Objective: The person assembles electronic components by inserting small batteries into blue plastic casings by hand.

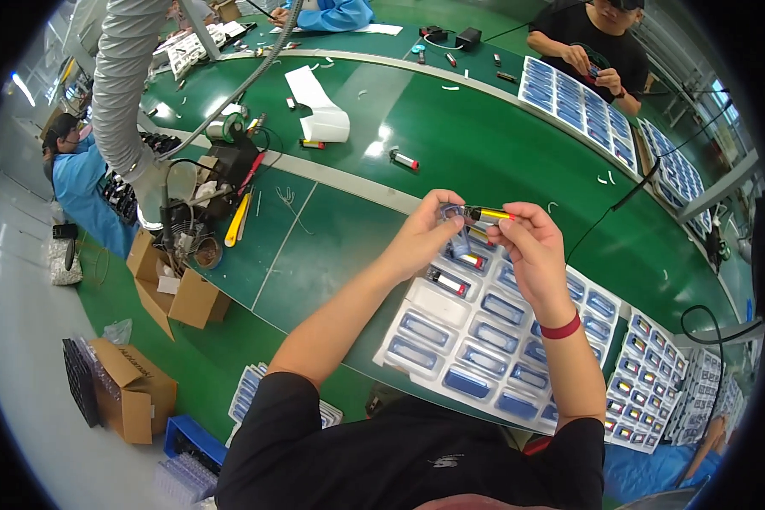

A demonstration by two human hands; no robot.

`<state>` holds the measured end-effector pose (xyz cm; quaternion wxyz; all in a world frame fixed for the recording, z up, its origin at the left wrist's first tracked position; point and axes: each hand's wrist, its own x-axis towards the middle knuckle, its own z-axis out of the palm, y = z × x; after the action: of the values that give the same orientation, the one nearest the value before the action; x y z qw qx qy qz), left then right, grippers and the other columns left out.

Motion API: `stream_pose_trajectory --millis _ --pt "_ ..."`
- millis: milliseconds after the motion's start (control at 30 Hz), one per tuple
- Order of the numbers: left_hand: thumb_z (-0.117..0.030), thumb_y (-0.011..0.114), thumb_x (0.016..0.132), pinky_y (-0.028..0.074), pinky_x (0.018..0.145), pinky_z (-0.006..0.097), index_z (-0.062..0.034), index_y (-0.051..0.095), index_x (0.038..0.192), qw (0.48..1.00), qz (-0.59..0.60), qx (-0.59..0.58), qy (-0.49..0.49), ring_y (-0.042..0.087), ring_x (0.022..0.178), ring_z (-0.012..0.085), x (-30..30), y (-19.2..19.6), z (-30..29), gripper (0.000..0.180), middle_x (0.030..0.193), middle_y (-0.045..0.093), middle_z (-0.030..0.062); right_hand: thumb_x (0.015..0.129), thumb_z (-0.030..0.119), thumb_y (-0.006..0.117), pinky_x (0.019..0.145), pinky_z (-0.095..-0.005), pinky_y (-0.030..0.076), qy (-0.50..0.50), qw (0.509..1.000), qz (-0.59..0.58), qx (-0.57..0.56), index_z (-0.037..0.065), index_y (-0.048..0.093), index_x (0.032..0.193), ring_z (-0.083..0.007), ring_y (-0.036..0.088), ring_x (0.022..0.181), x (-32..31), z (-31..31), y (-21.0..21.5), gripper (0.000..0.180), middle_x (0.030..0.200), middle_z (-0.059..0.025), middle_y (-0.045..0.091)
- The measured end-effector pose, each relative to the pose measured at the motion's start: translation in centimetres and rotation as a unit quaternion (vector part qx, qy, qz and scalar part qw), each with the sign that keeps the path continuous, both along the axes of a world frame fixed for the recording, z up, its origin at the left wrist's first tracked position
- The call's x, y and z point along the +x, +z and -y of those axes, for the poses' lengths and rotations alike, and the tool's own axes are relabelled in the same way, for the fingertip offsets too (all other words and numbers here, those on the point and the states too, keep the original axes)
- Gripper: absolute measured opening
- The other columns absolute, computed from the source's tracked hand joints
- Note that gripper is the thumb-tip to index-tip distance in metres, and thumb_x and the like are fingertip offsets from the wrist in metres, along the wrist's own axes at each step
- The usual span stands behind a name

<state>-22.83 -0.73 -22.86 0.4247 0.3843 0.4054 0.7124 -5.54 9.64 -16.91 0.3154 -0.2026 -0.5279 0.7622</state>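
Note:
Above a white tray (438, 306), my left hand (421, 238) pinches a clear bluish plastic shell (460, 244) between thumb and fingers. My right hand (533, 242) grips a small battery module (491, 214), yellow and black with a red end. The module's left end meets the shell near my left fingertips; whether it sits inside cannot be made out. Blue oblong shells (487, 337) fill many of the tray's pockets. Close below my hands, another battery module (447, 281) lies in a pocket. My right forearm covers part of the tray.
A green conveyor belt (374, 110) runs beyond the bench, carrying a loose battery module (405, 160) and white paper (323, 119). A ribbed duct (127, 85) and yellow-handled tool (237, 221) are left. Another filled tray (646, 382) lies right. A co-worker (599, 42) sits across.

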Motion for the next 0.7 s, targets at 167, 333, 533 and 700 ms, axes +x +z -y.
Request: stream_pose_trajectory --millis 167,333,533,700 --pt "-0.008 0.057 0.103 0.049 0.075 0.028 -0.0095 0.046 0.12 0.993 -0.081 -0.085 0.017 0.06 0.087 0.0121 -1.4 0.8 1.1 0.02 0.115 0.061 0.0063 0.096 0.001 0.066 0.083 -0.0283 0.056 -0.001 1.0 0.008 0.023 -0.001 0.063 0.117 -0.0159 0.07 0.091 0.3 -0.1 -0.2 0.021 0.102 -0.0088 0.07" --pt "-0.012 0.053 0.106 0.051 0.078 0.029 -0.0058 0.052 0.122 0.982 0.156 -0.084 -0.065 0.06 0.087 0.013 -0.5 -0.1 0.3 0.017 0.119 0.062 0.0083 0.096 0.0 0.067 0.083 -0.0262 0.055 -0.033 0.997 0.035 0.064 -0.002 0.064 0.118 -0.0139 0.069 0.091 0.3 -0.6 -1.6 0.023 0.102 -0.0083 0.071" --pt "-0.021 0.04 0.109 0.051 0.095 0.038 0.0071 0.05 0.139 0.964 0.238 -0.018 -0.116 0.061 0.1 0.0212 -0.4 -0.3 0.3 0.042 0.128 0.06 0.0151 0.093 -0.001 0.072 0.079 -0.0232 0.055 -0.055 0.988 0.042 0.138 -0.005 0.062 0.119 -0.0102 0.067 0.089 -1.0 -0.5 -3.2 0.028 0.105 -0.0083 0.071" --pt "-0.029 0.033 0.111 0.049 0.1 0.039 0.006 0.049 0.14 0.956 0.252 -0.004 -0.15 0.061 0.104 0.0237 -0.2 -0.9 0.0 0.048 0.13 0.059 0.0157 0.091 -0.001 0.073 0.077 -0.0225 0.055 -0.078 0.988 0.065 0.118 -0.005 0.061 0.111 -0.0096 0.066 0.086 -1.3 -0.2 -3.6 0.024 0.102 -0.0091 0.07"
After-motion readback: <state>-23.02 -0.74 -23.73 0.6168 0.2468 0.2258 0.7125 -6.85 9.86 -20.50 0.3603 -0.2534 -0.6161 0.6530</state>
